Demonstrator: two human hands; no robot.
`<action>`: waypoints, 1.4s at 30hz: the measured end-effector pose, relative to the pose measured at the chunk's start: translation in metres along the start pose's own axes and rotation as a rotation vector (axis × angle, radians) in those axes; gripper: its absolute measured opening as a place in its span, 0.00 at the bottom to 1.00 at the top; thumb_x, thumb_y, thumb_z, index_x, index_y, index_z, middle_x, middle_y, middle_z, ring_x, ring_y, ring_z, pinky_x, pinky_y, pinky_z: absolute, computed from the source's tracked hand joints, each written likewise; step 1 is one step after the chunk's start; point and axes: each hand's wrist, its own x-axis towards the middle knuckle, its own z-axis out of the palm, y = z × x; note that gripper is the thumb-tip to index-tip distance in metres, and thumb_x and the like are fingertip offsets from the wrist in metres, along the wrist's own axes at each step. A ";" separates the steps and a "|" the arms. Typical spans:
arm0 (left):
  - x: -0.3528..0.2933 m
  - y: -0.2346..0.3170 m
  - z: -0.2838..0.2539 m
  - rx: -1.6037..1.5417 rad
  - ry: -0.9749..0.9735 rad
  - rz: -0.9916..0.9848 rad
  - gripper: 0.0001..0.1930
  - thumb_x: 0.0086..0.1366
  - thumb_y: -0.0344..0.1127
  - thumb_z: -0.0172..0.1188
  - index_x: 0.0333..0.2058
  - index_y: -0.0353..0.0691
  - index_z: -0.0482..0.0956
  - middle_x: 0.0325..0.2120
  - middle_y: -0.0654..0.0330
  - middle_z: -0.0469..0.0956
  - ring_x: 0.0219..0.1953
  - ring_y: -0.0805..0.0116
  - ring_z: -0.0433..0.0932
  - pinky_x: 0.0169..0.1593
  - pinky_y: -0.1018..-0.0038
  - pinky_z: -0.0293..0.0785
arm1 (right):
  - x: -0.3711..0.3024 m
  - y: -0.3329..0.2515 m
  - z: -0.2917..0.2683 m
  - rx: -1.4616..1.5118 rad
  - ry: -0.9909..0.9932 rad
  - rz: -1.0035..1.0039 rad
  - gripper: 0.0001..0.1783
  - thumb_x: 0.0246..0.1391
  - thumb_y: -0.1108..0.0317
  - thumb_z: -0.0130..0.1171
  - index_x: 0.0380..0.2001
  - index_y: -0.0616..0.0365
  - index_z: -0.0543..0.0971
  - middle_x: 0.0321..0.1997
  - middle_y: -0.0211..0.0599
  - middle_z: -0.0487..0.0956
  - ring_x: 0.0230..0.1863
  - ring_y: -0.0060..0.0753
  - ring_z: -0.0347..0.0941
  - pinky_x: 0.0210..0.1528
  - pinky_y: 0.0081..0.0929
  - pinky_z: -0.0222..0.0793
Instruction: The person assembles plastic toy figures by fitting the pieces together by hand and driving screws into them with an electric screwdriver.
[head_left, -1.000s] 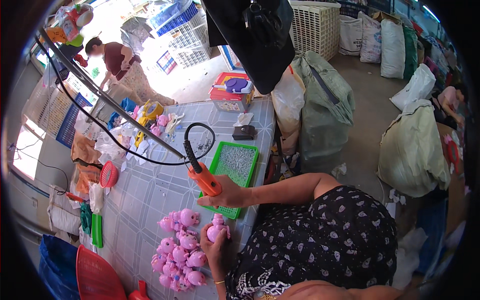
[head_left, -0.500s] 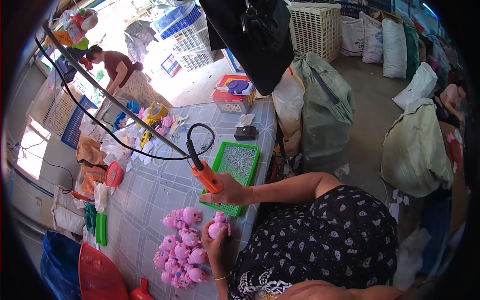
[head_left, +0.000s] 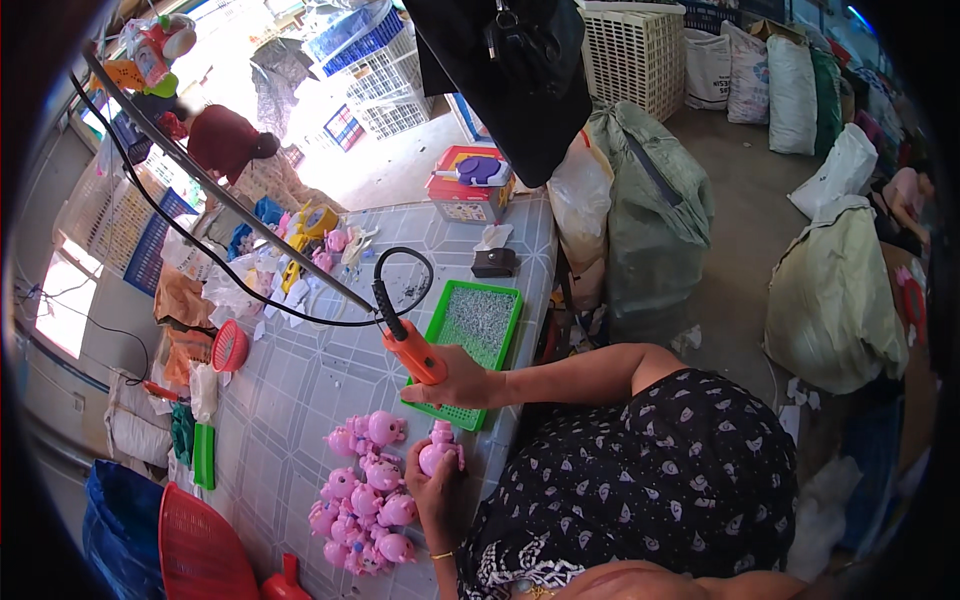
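My right hand (head_left: 462,380) is wrapped round an orange electric screwdriver (head_left: 408,350) with a black cable at its top. Its lower end is hidden by my fingers. Below it, my left hand (head_left: 432,500) grips a pink toy figure (head_left: 438,457) near the table edge. Just left of that hand lies a pile of similar pink toy figures (head_left: 365,495). A green tray (head_left: 508,330) full of small silvery screws lies beyond my right hand, which hangs over its near end.
The table (head_left: 285,400) bears a red toy box (head_left: 470,198), a dark small case (head_left: 494,263) and a red basket (head_left: 229,346). A pole (head_left: 230,200) slants overhead with the cable. Large sacks (head_left: 655,220) stand at right; another person (head_left: 225,145) bends at the far left.
The toy in my left hand has tipped slightly, and its upper part shows a little differently. My right hand holds its place with the screwdriver. The person far left has bent lower.
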 end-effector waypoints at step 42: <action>0.030 -0.051 -0.049 0.455 0.012 0.247 0.34 0.53 0.39 0.77 0.55 0.34 0.72 0.48 0.57 0.75 0.49 0.65 0.76 0.54 0.71 0.74 | 0.007 0.014 0.009 0.112 0.068 0.035 0.13 0.54 0.64 0.74 0.30 0.57 0.78 0.21 0.24 0.78 0.22 0.14 0.73 0.23 0.20 0.68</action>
